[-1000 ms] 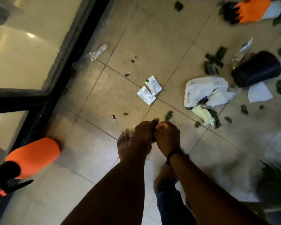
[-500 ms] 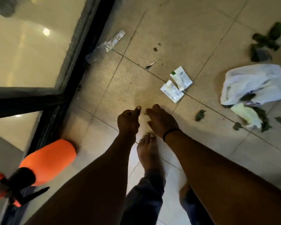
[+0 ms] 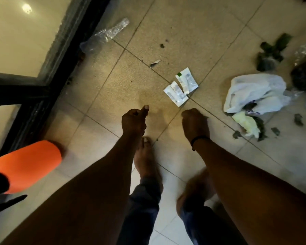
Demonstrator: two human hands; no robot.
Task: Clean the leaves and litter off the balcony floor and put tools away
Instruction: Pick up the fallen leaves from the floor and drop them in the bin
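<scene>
Both my arms reach down over the tiled balcony floor (image 3: 113, 82). My left hand (image 3: 133, 121) is a fist with the thumb sticking out and holds nothing. My right hand (image 3: 195, 122) hangs a hand's width to its right, back towards me, its fingers tucked under and hidden. Two white sachets (image 3: 181, 87) lie just beyond my right hand. A crumpled white plastic bag (image 3: 254, 92) lies to the right with a pale green wrapper (image 3: 246, 123) below it. Dark green leaves (image 3: 270, 53) and smaller leaf bits (image 3: 298, 119) are scattered around the bag.
A crushed clear plastic bottle (image 3: 104, 35) lies by the black door frame (image 3: 48, 85) on the left. An orange spray bottle (image 3: 26, 165) lies at the lower left. A black pot (image 3: 304, 75) lies at the right edge. A paper scrap (image 3: 155, 63) sits mid-floor. My bare feet stand below my hands.
My hands were pressed together a second ago and have now come apart. The view has shifted left and nearer the floor, so the orange glove is out of sight.
</scene>
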